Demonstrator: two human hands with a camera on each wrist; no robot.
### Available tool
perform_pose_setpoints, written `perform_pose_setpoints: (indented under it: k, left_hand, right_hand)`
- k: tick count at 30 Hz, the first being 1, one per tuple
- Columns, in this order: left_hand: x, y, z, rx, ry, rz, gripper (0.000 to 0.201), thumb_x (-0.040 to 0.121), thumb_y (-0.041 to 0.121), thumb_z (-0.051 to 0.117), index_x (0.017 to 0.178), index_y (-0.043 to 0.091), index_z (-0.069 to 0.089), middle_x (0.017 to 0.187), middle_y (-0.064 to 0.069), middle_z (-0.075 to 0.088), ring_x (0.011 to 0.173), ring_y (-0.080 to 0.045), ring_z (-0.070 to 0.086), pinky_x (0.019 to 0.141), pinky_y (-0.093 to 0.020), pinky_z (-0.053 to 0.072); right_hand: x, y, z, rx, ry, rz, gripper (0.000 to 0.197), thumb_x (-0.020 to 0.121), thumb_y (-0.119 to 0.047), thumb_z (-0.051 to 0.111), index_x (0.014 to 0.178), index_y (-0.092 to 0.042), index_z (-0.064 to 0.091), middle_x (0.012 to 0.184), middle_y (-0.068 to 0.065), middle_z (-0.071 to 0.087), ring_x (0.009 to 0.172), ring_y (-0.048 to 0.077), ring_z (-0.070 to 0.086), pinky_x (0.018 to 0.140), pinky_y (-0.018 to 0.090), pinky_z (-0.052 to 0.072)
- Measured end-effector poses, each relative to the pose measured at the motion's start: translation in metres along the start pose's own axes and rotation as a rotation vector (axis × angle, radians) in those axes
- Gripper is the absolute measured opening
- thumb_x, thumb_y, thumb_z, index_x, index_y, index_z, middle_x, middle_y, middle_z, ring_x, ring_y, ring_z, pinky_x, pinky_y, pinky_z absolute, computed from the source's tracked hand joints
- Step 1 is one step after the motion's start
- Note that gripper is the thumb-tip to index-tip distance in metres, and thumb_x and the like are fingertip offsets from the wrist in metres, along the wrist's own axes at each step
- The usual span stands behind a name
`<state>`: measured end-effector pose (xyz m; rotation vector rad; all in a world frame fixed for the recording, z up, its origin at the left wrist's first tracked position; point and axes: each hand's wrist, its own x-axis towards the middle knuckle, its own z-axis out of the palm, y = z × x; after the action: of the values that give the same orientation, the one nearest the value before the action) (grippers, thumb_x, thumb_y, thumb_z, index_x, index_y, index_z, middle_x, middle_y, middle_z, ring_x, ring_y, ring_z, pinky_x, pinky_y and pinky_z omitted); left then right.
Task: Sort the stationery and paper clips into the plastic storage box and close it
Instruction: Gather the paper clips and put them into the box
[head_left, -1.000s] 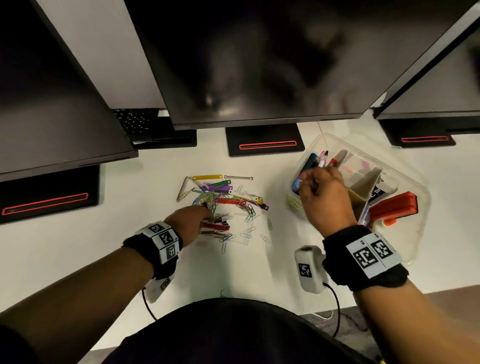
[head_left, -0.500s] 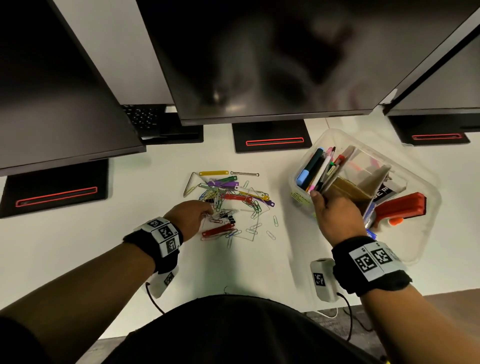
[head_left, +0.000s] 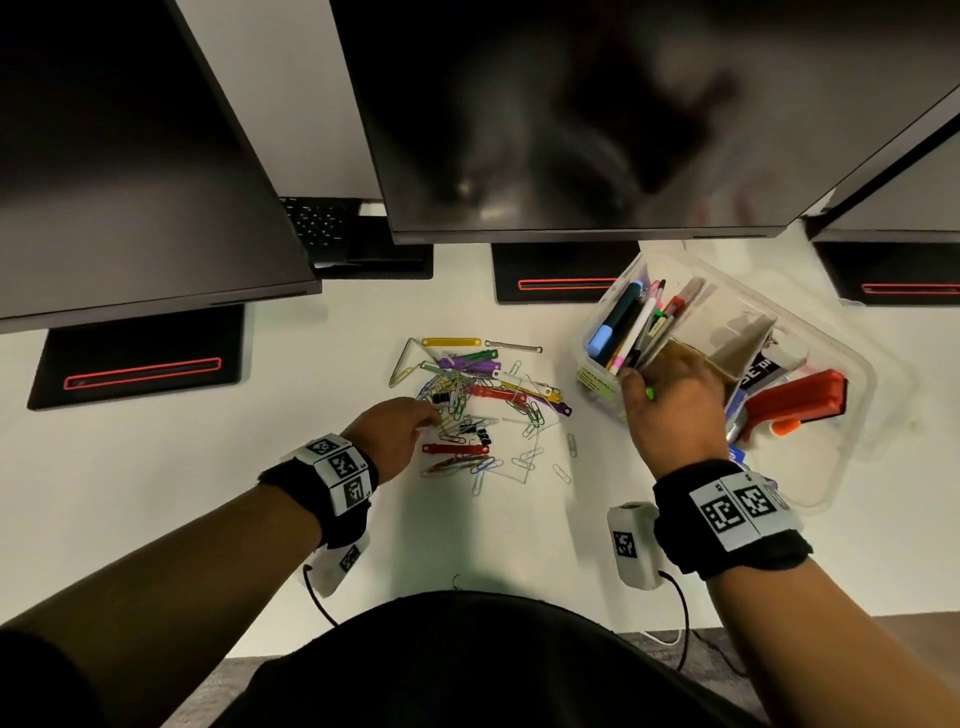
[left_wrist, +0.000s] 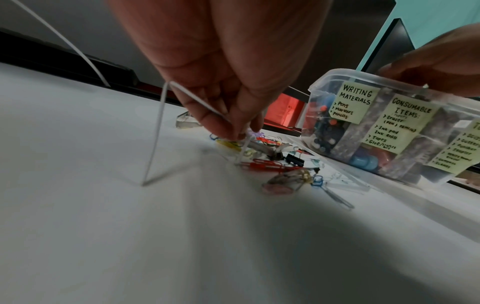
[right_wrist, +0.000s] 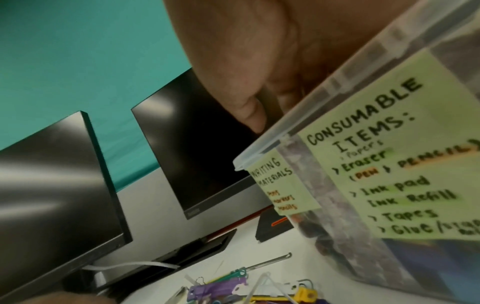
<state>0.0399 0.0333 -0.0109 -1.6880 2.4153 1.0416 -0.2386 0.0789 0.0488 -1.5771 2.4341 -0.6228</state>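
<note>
Loose coloured paper clips, binder clips and file fasteners lie in a pile (head_left: 483, 410) (left_wrist: 272, 162) mid-table. My left hand (head_left: 431, 418) (left_wrist: 239, 133) is at the pile's left edge, fingertips pinched on a pale paper clip. To the right stands the clear plastic storage box (head_left: 857, 400) (left_wrist: 319, 82) (right_wrist: 285, 131), uncovered, with cardboard dividers. Pens and markers (head_left: 631, 322) fill its left compartment; a red stapler (head_left: 800, 400) lies at its right. My right hand (head_left: 644, 387) (right_wrist: 262, 107) is curled over the near-left rim, with a thin dark pen between thumb and finger.
Three dark monitors (head_left: 571, 130) overhang the back of the white table; their black bases with red stripes (head_left: 561, 283) stand close behind the pile and box. A keyboard (head_left: 322, 228) lies behind the left monitor. The table's near edge runs just below my wrists.
My right hand has drawn back from deep in the pen compartment to the box's near rim. My left hand stays at the pile, fingers shifted slightly into the clips.
</note>
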Motion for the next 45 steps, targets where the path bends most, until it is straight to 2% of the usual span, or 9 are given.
perform_pose_setpoints:
  k: [2, 4, 9, 11, 17, 21, 29, 36, 45]
  left_hand:
    - [-0.001, 0.003, 0.000, -0.047, 0.000, 0.000, 0.040, 0.091, 0.000, 0.042, 0.127, 0.012, 0.054, 0.127, -0.007, 0.060, 0.116, -0.022, 0.055, 0.100, -0.024, 0.039]
    - [0.000, 0.006, 0.000, -0.075, -0.009, -0.006, 0.041, 0.092, 0.001, 0.042, 0.130, 0.013, 0.052, 0.126, -0.008, 0.060, 0.115, -0.021, 0.056, 0.100, -0.025, 0.040]
    - [0.002, 0.019, 0.000, -0.062, -0.015, -0.023, 0.039, 0.093, 0.015, 0.050, 0.132, 0.015, 0.047, 0.126, -0.009, 0.057, 0.110, -0.022, 0.054, 0.094, -0.025, 0.040]
    - [0.002, 0.021, 0.000, -0.073, -0.035, -0.028, 0.044, 0.089, 0.024, 0.058, 0.131, 0.017, 0.045, 0.122, -0.006, 0.055, 0.099, -0.018, 0.052, 0.087, -0.023, 0.038]
    - [0.007, 0.019, 0.008, 0.160, -0.096, 0.016, 0.040, 0.085, 0.028, 0.062, 0.123, 0.021, 0.049, 0.130, -0.001, 0.046, 0.119, -0.020, 0.047, 0.098, -0.031, 0.041]
    - [0.009, 0.017, 0.010, 0.220, -0.127, 0.003, 0.030, 0.088, 0.026, 0.057, 0.118, 0.022, 0.054, 0.130, -0.001, 0.042, 0.120, -0.021, 0.045, 0.098, -0.033, 0.042]
    - [0.007, 0.008, 0.006, 0.239, -0.095, -0.021, 0.021, 0.092, 0.027, 0.049, 0.108, 0.018, 0.059, 0.124, -0.005, 0.046, 0.110, -0.024, 0.052, 0.091, -0.036, 0.048]
    - [-0.007, 0.001, -0.012, 0.038, 0.056, -0.048, 0.020, 0.095, 0.021, 0.043, 0.111, 0.013, 0.051, 0.106, -0.010, 0.067, 0.097, -0.032, 0.060, 0.078, -0.032, 0.045]
    - [-0.007, -0.015, -0.020, -0.078, 0.040, -0.068, 0.022, 0.096, 0.015, 0.040, 0.112, 0.016, 0.055, 0.107, -0.002, 0.068, 0.098, -0.024, 0.061, 0.082, -0.027, 0.043]
  right_hand:
    - [-0.007, -0.010, -0.003, 0.043, 0.176, -0.151, 0.013, 0.084, -0.016, 0.060, 0.091, -0.007, 0.068, 0.097, 0.013, 0.062, 0.097, 0.031, 0.052, 0.085, 0.034, 0.039]
    - [-0.014, -0.020, 0.002, 0.061, 0.133, -0.362, 0.009, 0.079, -0.005, 0.063, 0.086, -0.008, 0.068, 0.088, 0.010, 0.064, 0.088, 0.028, 0.056, 0.081, 0.031, 0.041]
    - [-0.027, -0.021, 0.049, -0.220, -0.675, -0.560, 0.036, 0.085, -0.002, 0.052, 0.110, -0.022, 0.068, 0.116, 0.001, 0.062, 0.114, 0.022, 0.051, 0.095, 0.035, 0.047]
    - [-0.034, -0.017, 0.064, -0.295, -0.809, -0.550, 0.041, 0.087, -0.001, 0.046, 0.119, -0.021, 0.062, 0.122, 0.003, 0.055, 0.120, 0.023, 0.045, 0.097, 0.036, 0.044]
    - [-0.040, -0.005, 0.083, -0.315, -0.703, -0.571, 0.024, 0.095, -0.017, 0.046, 0.116, -0.014, 0.058, 0.119, 0.010, 0.051, 0.117, 0.028, 0.047, 0.086, 0.035, 0.046]
    - [-0.038, -0.005, 0.084, -0.223, -0.469, -0.699, 0.016, 0.071, -0.009, 0.075, 0.084, -0.012, 0.067, 0.082, 0.007, 0.063, 0.074, 0.030, 0.063, 0.058, 0.032, 0.052]
    - [-0.012, -0.037, 0.074, 0.004, -0.415, -0.379, 0.015, 0.096, -0.012, 0.040, 0.102, -0.003, 0.052, 0.084, 0.019, 0.064, 0.075, 0.035, 0.060, 0.064, 0.036, 0.044]
    - [0.012, -0.062, 0.094, -0.254, -0.497, -0.203, 0.042, 0.086, 0.007, 0.040, 0.128, -0.003, 0.038, 0.130, 0.020, 0.042, 0.102, 0.037, 0.059, 0.088, 0.042, 0.051]
    - [0.012, -0.057, 0.103, -0.286, -0.586, -0.179, 0.034, 0.091, -0.005, 0.043, 0.125, -0.005, 0.046, 0.125, 0.016, 0.050, 0.108, 0.034, 0.058, 0.087, 0.038, 0.047]
